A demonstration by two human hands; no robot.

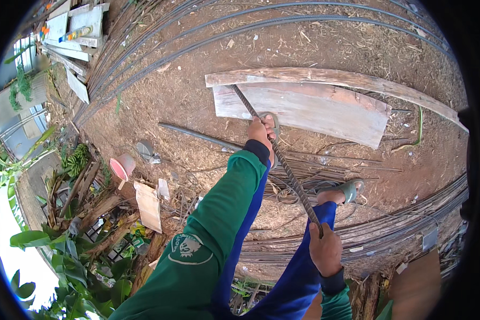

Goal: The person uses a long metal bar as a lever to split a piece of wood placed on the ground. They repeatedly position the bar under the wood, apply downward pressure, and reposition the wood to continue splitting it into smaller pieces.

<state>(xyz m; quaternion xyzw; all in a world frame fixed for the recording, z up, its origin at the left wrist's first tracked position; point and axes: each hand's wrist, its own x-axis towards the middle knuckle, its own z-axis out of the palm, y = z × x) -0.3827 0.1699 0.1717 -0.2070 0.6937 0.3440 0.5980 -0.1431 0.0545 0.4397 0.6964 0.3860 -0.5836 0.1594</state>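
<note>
A ribbed steel reinforcing bar (290,173) runs slantwise between my two hands. My left hand (260,134) is wrapped round it towards its far end, above my sandalled foot. Lower down, my right hand (326,252) grips the near part of the same bar. The bar's far end meets the edge of a long wooden plank (325,77) at its left part; whether it goes under the plank I cannot tell. Beneath the bar's far stretch lies a wide, pale board (298,106), next to the plank.
A grey pipe (197,135) lies on the ground by my left foot. Long steel bars (400,218) run along the right, and more bars (261,22) curve across the far side. To the left are a pinkish bucket (121,167), a small board (148,207) and leafy plants (72,261).
</note>
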